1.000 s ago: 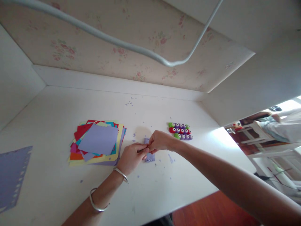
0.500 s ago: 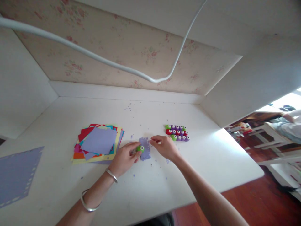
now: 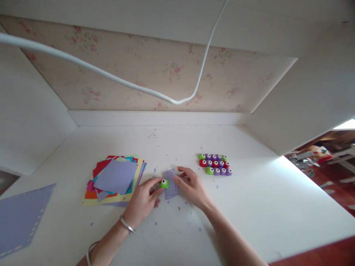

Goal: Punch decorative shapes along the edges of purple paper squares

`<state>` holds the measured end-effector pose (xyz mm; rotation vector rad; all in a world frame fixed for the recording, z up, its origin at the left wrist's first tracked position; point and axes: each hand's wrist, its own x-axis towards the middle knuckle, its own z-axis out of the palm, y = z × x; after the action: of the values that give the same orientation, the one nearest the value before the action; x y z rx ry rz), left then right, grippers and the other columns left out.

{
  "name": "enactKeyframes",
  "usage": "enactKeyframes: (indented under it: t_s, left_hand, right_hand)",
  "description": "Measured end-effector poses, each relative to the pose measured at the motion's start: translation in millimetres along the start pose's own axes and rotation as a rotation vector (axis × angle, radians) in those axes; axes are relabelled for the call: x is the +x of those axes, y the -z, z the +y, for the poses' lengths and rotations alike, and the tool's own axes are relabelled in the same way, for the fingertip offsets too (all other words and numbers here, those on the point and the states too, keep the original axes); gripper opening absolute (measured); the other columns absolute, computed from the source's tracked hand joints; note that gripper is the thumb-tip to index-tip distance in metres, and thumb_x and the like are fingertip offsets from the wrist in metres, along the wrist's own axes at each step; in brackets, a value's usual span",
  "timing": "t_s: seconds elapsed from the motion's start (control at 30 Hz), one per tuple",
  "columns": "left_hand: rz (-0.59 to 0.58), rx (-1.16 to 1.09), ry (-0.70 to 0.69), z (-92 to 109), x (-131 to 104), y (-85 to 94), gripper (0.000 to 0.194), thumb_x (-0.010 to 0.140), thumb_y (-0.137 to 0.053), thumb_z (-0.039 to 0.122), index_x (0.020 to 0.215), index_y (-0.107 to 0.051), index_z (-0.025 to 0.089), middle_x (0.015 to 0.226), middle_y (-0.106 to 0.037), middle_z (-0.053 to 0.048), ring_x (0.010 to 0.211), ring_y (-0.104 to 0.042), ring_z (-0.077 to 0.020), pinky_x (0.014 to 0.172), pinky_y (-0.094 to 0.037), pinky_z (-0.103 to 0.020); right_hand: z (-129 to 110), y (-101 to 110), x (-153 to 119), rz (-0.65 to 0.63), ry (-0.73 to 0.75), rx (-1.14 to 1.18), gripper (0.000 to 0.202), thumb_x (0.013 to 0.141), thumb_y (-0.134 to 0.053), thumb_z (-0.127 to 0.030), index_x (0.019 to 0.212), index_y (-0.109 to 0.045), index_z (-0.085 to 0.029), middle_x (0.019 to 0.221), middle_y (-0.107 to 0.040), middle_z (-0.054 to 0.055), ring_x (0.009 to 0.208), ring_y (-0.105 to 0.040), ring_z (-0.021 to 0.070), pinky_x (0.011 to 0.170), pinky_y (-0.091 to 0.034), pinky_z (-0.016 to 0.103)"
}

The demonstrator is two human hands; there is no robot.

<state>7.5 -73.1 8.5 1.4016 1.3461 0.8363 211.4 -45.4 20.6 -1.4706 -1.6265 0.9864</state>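
My left hand (image 3: 144,197) is closed, thumb and fingertips pinching a small green one-eyed piece (image 3: 164,184) with a white-and-black eye facing up. That piece sits at the left edge of a small purple paper strip (image 3: 172,189), which has little holes along its edges. My right hand (image 3: 191,186) rests at the strip's right side, its thumb tip on the paper and the index finger apart from it. To the right lies a block of similar one-eyed pieces (image 3: 215,163) in green, purple and red, set in 3 rows.
A stack of coloured paper (image 3: 116,177) lies to the left, purple sheet on top. Farther left is a larger purple sheet (image 3: 22,218) with punched edges. Purple paper bits (image 3: 155,223) are scattered over the white table (image 3: 249,207). A white cable (image 3: 124,84) hangs across above.
The head view has shifted. My right thumb has come onto the purple strip and its fingers have spread. The green piece has turned in my left hand, its eye now facing more upward.
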Motion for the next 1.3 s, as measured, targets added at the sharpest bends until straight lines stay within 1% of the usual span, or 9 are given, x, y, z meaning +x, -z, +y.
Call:
enactKeyframes:
  t_s: [0.13, 0.23, 0.43, 0.6, 0.73, 0.77, 0.97, 1.17, 1.3]
  left_hand:
    - [-0.002, 0.019, -0.069, 4.4, -1.1, -4.0, 0.034, 0.086, -0.061, 0.04, 0.113, -0.061, 0.019, 0.089, -0.07, -0.007, 0.054, -0.063, -0.0148, 0.048, -0.051, -0.023]
    - [0.003, 0.067, -0.143, 5.2, -3.3, -7.1, 0.029, 0.088, -0.06, 0.036, 0.113, -0.062, 0.022, 0.091, -0.07, -0.005, 0.059, -0.065, -0.0146, 0.054, -0.052, -0.023]
    - [0.068, 0.153, -0.161, 3.6, -4.9, -5.5, 0.03, 0.088, -0.06, 0.033, 0.116, -0.062, 0.023, 0.077, -0.07, -0.003, 0.061, -0.067, -0.0164, 0.061, -0.053, -0.025]
    - [0.059, -0.02, -0.025, 8.8, -1.2, -1.7, 0.041, 0.085, -0.062, 0.043, 0.118, -0.06, 0.019, 0.073, -0.07, -0.003, 0.062, -0.069, -0.0192, 0.061, -0.056, -0.028]
    - [0.064, -0.28, 0.09, 13.6, 1.3, -1.0, 0.055, 0.077, -0.069, 0.051, 0.118, -0.058, 0.017, 0.104, -0.069, -0.009, 0.065, -0.068, -0.0179, 0.06, -0.059, -0.032]
    - [0.067, -0.33, 0.115, 14.5, 1.6, -0.8, 0.058, 0.075, -0.071, 0.052, 0.119, -0.058, 0.017, 0.106, -0.068, -0.009, 0.064, -0.068, -0.017, 0.059, -0.059, -0.032]
    - [0.038, -0.502, 0.208, 20.0, 1.1, 3.0, 0.061, 0.074, -0.074, 0.05, 0.12, -0.059, 0.012, 0.071, -0.065, -0.001, 0.063, -0.064, -0.0152, 0.056, -0.056, -0.025]
    - [0.113, -0.563, 0.222, 22.2, 2.7, 4.2, 0.066, 0.069, -0.078, 0.049, 0.12, -0.059, 0.012, 0.07, -0.066, -0.001, 0.058, -0.062, -0.0142, 0.051, -0.054, -0.025]
    - [0.145, -0.572, 0.215, 23.3, 3.4, 5.6, 0.061, 0.071, -0.078, 0.046, 0.119, -0.058, 0.014, 0.072, -0.065, 0.0, 0.057, -0.062, -0.0139, 0.052, -0.055, -0.027]
  right_hand:
    - [-5.5, 2.9, -5.6, -0.127, -0.267, 0.34, 0.057, 0.083, -0.063, -0.049, 0.131, -0.049, -0.021, 0.099, -0.069, 0.008, 0.074, -0.063, 0.0168, 0.061, -0.049, 0.029]
    - [-5.0, -0.2, -9.3, -0.167, -0.238, 0.406, 0.054, 0.081, -0.067, -0.04, 0.128, -0.051, -0.02, 0.081, -0.067, 0.002, 0.066, -0.06, 0.0146, 0.056, -0.045, 0.025]
    - [1.2, -3.1, -9.2, -0.11, -0.183, 0.397, 0.043, 0.079, -0.067, -0.031, 0.119, -0.06, -0.016, 0.076, -0.067, 0.002, 0.067, -0.061, 0.0155, 0.061, -0.046, 0.028]
    - [0.4, 0.6, -5.4, -0.059, -0.223, 0.499, 0.042, 0.076, -0.069, -0.031, 0.115, -0.061, -0.016, 0.075, -0.066, 0.002, 0.066, -0.061, 0.0154, 0.061, -0.047, 0.028]
    - [2.9, 1.9, -3.5, -0.037, -0.227, 0.495, 0.039, 0.078, -0.068, -0.033, 0.113, -0.061, -0.017, 0.079, -0.067, 0.003, 0.068, -0.062, 0.0152, 0.061, -0.047, 0.027]
    - [4.2, 1.6, -3.4, -0.041, -0.223, 0.479, 0.039, 0.078, -0.068, -0.033, 0.113, -0.061, -0.017, 0.079, -0.067, 0.003, 0.068, -0.062, 0.0151, 0.061, -0.047, 0.027]
    - [11.8, -3.4, -3.6, -0.059, -0.184, 0.298, 0.041, 0.081, -0.065, -0.037, 0.116, -0.059, -0.018, 0.081, -0.067, 0.003, 0.065, -0.06, 0.0149, 0.057, -0.046, 0.027]
    - [13.0, -4.3, -1.8, -0.081, -0.206, 0.322, 0.041, 0.082, -0.063, -0.041, 0.115, -0.06, -0.017, 0.079, -0.068, 0.004, 0.065, -0.059, 0.0151, 0.057, -0.044, 0.027]
    - [13.4, -3.5, -0.3, -0.062, -0.221, 0.381, 0.042, 0.081, -0.063, -0.043, 0.115, -0.06, -0.017, 0.076, -0.066, 0.002, 0.062, -0.055, 0.0138, 0.054, -0.039, 0.026]
